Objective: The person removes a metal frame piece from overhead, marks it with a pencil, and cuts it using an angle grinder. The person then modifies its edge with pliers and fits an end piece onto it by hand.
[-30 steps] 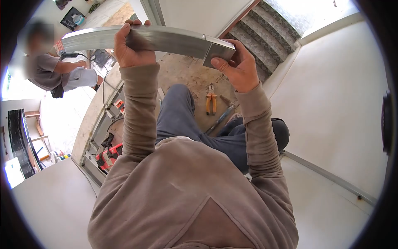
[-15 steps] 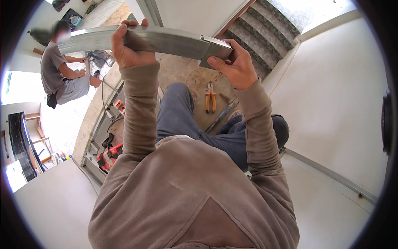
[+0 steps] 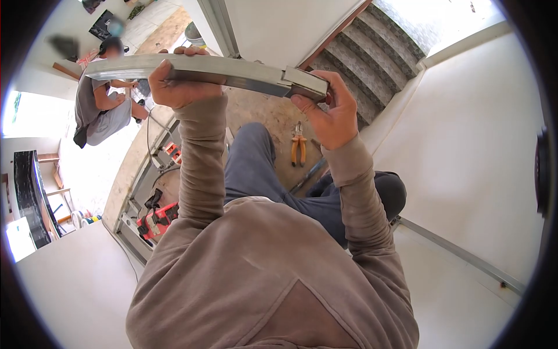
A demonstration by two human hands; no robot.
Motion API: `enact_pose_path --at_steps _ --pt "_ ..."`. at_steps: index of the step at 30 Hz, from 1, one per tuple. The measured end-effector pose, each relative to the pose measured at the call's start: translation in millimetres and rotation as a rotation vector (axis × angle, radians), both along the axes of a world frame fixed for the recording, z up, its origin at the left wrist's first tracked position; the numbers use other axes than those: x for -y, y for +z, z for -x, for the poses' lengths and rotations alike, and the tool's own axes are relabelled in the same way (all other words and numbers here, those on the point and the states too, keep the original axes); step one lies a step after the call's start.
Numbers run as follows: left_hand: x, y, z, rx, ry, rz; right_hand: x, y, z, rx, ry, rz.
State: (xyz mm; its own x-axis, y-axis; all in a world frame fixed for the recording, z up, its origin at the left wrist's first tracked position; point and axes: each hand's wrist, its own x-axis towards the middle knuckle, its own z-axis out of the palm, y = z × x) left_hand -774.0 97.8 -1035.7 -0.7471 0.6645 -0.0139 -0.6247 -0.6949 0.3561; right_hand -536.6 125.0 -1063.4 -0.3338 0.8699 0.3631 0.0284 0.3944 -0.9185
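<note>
A long silvery metal channel (image 3: 232,68) is held up crosswise in front of me, looking bowed in this wide lens. My left hand (image 3: 186,90) is wrapped round it left of its middle, fingers over the far edge. At its right end a short metal sleeve piece (image 3: 308,83) overlaps the channel. My right hand (image 3: 336,113) grips that piece, thumb on the near side and fingers behind. On the floor beneath lie orange-handled pliers (image 3: 298,148) and a hammer-like tool with a bluish handle (image 3: 311,173), partly hidden by my leg and sleeve.
A red power tool (image 3: 157,221) with a cable lies left of me beside a metal floor track (image 3: 131,224). Another person (image 3: 104,107) sits beyond, at left. Stone-patterned stairs (image 3: 369,52) rise ahead right. A white wall panel (image 3: 459,134) stands at right.
The channel and short piece have tipped, so more of their upper faces shows, and they sit slightly lower in view. Both hands keep their grip. The background has shifted slightly.
</note>
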Motion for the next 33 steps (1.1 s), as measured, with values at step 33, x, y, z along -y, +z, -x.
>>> enact_pose_path --at_steps 33 --pt "2.9 -31.7 40.7 -0.025 -0.166 -0.173 8.4 -4.6 11.8 0.089 0.019 -0.132"
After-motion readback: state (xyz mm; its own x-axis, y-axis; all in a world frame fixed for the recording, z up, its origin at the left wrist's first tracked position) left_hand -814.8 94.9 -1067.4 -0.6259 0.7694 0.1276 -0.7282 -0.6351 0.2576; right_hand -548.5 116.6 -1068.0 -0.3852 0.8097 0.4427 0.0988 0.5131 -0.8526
